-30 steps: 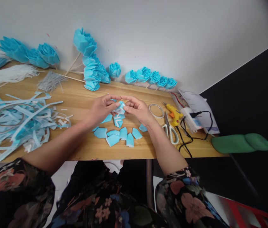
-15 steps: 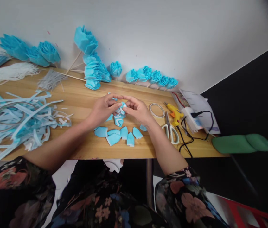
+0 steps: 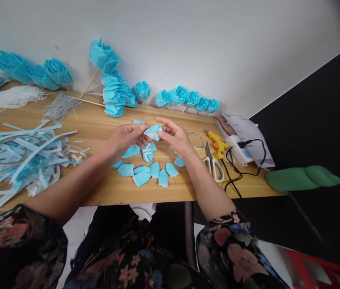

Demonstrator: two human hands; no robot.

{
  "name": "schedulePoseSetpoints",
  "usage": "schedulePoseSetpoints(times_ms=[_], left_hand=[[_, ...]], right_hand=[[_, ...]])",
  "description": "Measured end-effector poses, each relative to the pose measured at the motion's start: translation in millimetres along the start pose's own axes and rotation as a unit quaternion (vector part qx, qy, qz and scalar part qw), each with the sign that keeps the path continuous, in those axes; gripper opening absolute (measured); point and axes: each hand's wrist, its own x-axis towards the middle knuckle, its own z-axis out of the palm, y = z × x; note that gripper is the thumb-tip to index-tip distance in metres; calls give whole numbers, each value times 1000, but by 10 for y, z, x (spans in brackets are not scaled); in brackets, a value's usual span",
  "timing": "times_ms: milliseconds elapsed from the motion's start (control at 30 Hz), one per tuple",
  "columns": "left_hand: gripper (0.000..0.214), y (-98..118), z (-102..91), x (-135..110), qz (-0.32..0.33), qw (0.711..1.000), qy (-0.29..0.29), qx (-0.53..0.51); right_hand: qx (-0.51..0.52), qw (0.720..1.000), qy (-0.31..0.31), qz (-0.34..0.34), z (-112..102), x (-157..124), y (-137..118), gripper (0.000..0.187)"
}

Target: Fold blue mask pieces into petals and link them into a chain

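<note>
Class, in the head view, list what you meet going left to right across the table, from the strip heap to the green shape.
The strip heap → left hand → folded blue piece → right hand → tape ring → glue gun → green shape.

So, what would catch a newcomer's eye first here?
The left hand and right hand pinch a folded blue piece over the table, above a cluster of cut blue petals. Blue paper flowers line the back wall; a heap of blue strips lies far left, a yellow glue gun right.
</note>
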Motion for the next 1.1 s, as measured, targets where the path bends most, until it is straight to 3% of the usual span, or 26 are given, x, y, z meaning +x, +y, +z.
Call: schedulePoseSetpoints(times_ms=[433, 767, 1100], left_hand=[[42, 20, -9, -8, 12, 996, -1, 94], [32, 56, 0, -29, 1, 993, 0, 117], [37, 3, -4, -3, 17, 993, 8, 116]], right_hand=[[14, 1000, -15, 19, 20, -1, 6, 60], [21, 999, -35, 18, 17, 0, -18, 57], [18, 999, -37, 26, 37, -6, -28, 56]])
